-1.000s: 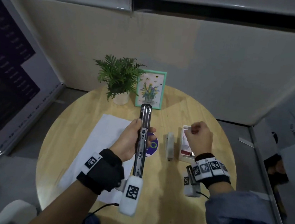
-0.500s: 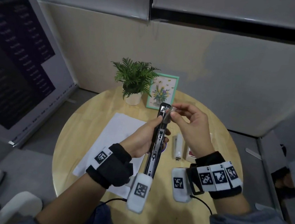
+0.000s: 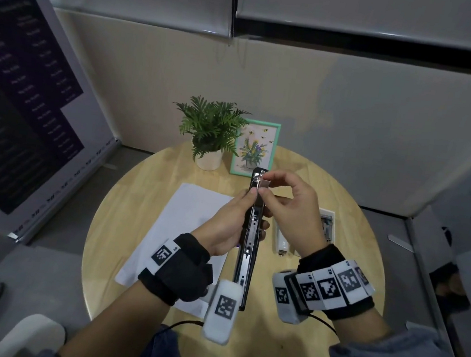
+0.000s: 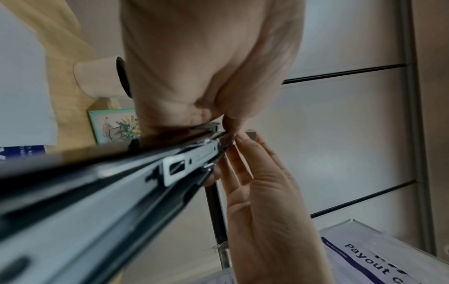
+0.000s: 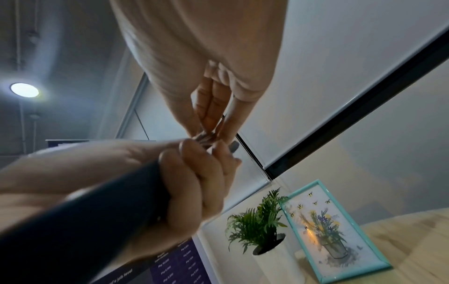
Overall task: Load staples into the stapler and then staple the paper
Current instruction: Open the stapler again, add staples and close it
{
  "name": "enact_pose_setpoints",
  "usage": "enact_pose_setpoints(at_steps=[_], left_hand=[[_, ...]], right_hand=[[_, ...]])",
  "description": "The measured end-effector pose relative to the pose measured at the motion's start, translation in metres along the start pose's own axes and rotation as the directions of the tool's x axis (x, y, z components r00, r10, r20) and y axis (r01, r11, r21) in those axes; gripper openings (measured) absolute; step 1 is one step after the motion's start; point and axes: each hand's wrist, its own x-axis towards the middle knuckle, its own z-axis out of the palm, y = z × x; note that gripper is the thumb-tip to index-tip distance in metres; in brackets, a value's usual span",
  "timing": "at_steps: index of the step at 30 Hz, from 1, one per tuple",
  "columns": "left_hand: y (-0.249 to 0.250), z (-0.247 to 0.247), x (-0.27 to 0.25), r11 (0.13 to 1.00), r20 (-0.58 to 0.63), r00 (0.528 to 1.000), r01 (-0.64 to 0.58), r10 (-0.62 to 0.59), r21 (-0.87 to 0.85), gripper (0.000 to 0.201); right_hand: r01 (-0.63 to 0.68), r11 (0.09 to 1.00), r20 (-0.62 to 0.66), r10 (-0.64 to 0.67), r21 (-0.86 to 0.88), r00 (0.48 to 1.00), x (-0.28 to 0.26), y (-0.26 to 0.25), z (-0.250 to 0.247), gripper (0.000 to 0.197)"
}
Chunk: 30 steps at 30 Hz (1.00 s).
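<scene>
A long black stapler (image 3: 249, 238) with its metal channel exposed is held up over the round wooden table (image 3: 328, 330). My left hand (image 3: 232, 222) grips the stapler around its middle, thumb near the far end. My right hand (image 3: 290, 205) pinches a short silver strip of staples (image 3: 265, 183) at the stapler's far tip. In the left wrist view the stapler channel (image 4: 175, 163) runs toward the staple strip (image 4: 251, 134). White paper (image 3: 182, 225) lies flat on the table under my left hand. An opened staple box (image 3: 327, 224) sits behind my right wrist.
A potted green plant (image 3: 210, 134) and a teal picture frame (image 3: 256, 148) stand at the table's far edge. A small white oblong object (image 3: 281, 241) lies beside the staple box. A dark banner (image 3: 17, 95) leans at the left.
My right hand left the staple box, rose with a strip of staples and now holds it at the stapler's far tip. The left hand kept its grip on the stapler.
</scene>
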Motion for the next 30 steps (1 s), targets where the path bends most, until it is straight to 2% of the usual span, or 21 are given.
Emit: enact_pose_setpoints(at_steps=[2,4,6,9,12,15,16,18,21,22,23,24,26,28,30], left_hand=[[0.001,0.001,0.000,1.000,0.011,1.000,-0.021,0.021,0.006,0.042],[0.001,0.001,-0.001,0.999,0.023,0.999,-0.038,0.037,0.021,0.039],[0.000,0.000,-0.001,0.999,0.026,0.999,-0.039,0.038,0.034,0.037],[-0.003,-0.002,-0.001,0.999,0.040,0.998,-0.040,0.039,0.019,0.037],[-0.003,-0.003,0.000,0.996,0.050,0.998,-0.025,0.030,-0.086,0.032],[-0.002,-0.008,0.003,0.959,0.020,1.000,-0.014,0.021,-0.283,0.026],[-0.002,-0.011,0.005,0.936,-0.018,1.000,-0.020,0.014,-0.351,0.023],[-0.004,-0.021,0.008,0.888,-0.109,0.994,-0.043,-0.008,-0.458,0.022],[-0.010,-0.040,0.013,0.803,-0.232,0.972,-0.111,-0.035,-0.586,0.025],[-0.013,-0.047,0.014,0.772,-0.273,0.961,-0.143,-0.041,-0.620,0.025],[-0.016,-0.051,0.014,0.761,-0.310,0.950,-0.174,-0.037,-0.625,0.024],[-0.019,-0.055,0.013,0.775,-0.340,0.940,-0.203,-0.016,-0.598,0.023],[-0.025,-0.056,0.009,0.865,-0.375,0.924,-0.248,0.075,-0.437,0.023],[-0.030,-0.053,0.003,0.955,-0.387,0.898,-0.273,0.208,-0.120,0.024],[-0.037,-0.050,-0.003,0.944,-0.325,0.887,-0.296,0.329,0.146,0.024]], right_hand=[[0.033,0.999,-0.070,-0.036,-0.044,0.997,0.000,0.002,0.004,0.018],[0.046,0.996,-0.129,-0.056,-0.080,0.990,0.004,0.003,0.006,0.027],[0.006,0.997,-0.166,-0.019,-0.075,0.986,0.008,0.005,0.006,0.036],[-0.087,0.996,-0.178,0.083,-0.015,0.981,0.014,0.005,0.006,0.034],[-0.125,0.991,-0.156,0.130,0.041,0.979,0.013,0.005,0.006,0.029],[-0.163,0.987,-0.127,0.162,-0.003,0.979,0.006,0.006,0.008,0.018],[-0.208,0.978,-0.088,0.204,-0.030,0.975,0.001,0.007,0.008,0.016],[-0.330,0.939,0.057,0.336,-0.094,0.940,-0.012,0.011,0.008,0.029],[-0.430,0.869,0.359,0.493,-0.244,0.792,-0.035,0.014,0.002,0.042],[-0.429,0.862,0.424,0.507,-0.271,0.750,-0.040,0.015,0.001,0.043],[-0.433,0.863,0.456,0.505,-0.262,0.733,-0.044,0.017,-0.001,0.041],[-0.441,0.869,0.457,0.493,-0.223,0.740,-0.046,0.019,-0.001,0.036],[-0.420,0.893,0.411,0.448,-0.163,0.794,-0.047,0.021,0.000,0.022],[-0.366,0.914,0.309,0.403,-0.172,0.861,-0.046,0.021,0.003,0.016],[-0.332,0.931,0.199,0.358,-0.153,0.912,-0.043,0.021,0.005,0.021]])
